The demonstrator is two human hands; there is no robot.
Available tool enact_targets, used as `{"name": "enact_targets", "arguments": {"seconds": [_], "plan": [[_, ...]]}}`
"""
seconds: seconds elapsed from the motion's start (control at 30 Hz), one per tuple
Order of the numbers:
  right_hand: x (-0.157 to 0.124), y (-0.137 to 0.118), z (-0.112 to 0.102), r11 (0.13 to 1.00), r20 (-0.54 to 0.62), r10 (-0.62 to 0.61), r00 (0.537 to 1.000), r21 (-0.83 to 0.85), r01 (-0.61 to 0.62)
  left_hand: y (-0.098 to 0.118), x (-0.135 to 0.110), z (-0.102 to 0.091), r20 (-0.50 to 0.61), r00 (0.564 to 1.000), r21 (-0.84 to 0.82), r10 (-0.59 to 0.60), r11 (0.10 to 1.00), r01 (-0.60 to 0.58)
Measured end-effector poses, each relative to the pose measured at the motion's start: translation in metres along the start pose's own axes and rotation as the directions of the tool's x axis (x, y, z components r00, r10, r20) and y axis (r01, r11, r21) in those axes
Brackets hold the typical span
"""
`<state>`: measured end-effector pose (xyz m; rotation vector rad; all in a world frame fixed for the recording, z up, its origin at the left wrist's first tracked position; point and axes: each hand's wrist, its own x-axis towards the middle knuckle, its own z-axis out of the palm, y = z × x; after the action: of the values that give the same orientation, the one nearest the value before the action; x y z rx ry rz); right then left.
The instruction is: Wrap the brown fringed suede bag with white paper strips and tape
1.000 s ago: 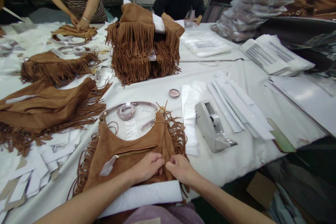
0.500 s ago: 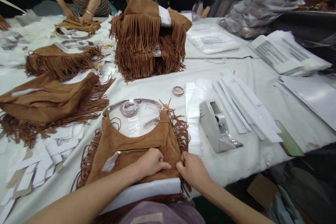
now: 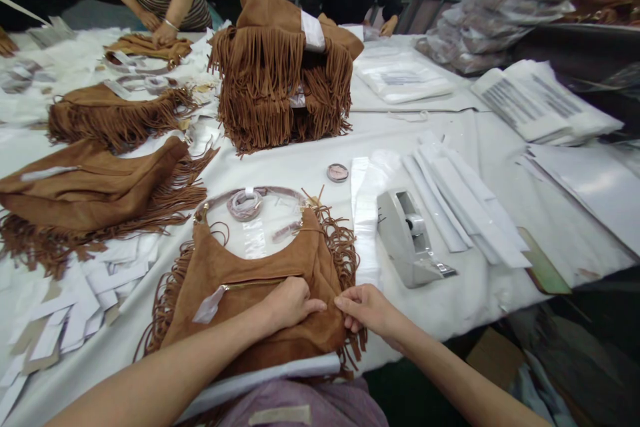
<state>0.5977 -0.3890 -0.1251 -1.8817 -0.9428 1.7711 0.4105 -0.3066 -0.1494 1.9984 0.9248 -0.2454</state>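
A brown suede handbag (image 3: pixel 260 313) with fringe down both sides lies flat in front of me. Its zipper pull is wrapped in white film, and a covered strap curves at its top. My left hand (image 3: pixel 290 303) rests on the lower front below the zipper, fingers curled into the suede and thumb stretched right. At the bag's right edge, my right hand (image 3: pixel 365 310) pinches thumb and forefinger together; whatever is between the tips is too small to make out. A folded white sheet (image 3: pixel 280 372) sticks out along the bag's near edge.
Right of the bag stand a grey tape dispenser (image 3: pixel 415 240) and folded white paper strips (image 3: pixel 465 203). Stacked fringed bags (image 3: pixel 285 73) rise behind, with another brown bag (image 3: pixel 95 180) at left above paper scraps (image 3: pixel 75 307). Two people are across the table.
My right hand has turned from a fist at the bag's edge into a fingertip pinch. The suede's near edge now reaches lower over the white sheet. My left hand has barely moved.
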Motion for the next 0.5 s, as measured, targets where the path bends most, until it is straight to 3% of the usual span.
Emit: {"name": "enact_targets", "arguments": {"seconds": [0.1,0.23,0.37,0.5], "plan": [[0.003,-0.004,-0.001,0.994,0.063,0.076,0.995,0.077,-0.081,-0.002,0.001,0.001,0.003,1.000,-0.011,0.023,1.000,-0.023],[0.003,-0.010,0.002,0.997,0.100,0.076,0.992,0.012,-0.078,-0.007,0.003,0.002,0.011,0.998,-0.048,0.069,0.997,-0.068],[0.003,-0.014,0.012,0.993,0.030,0.055,0.998,-0.105,-0.051,-0.008,0.002,0.003,0.012,0.997,-0.084,0.080,0.993,-0.079],[0.002,-0.015,0.025,0.993,-0.068,0.098,0.993,-0.052,-0.102,-0.007,0.001,0.002,-0.006,0.996,-0.072,0.084,0.994,-0.084]]}}
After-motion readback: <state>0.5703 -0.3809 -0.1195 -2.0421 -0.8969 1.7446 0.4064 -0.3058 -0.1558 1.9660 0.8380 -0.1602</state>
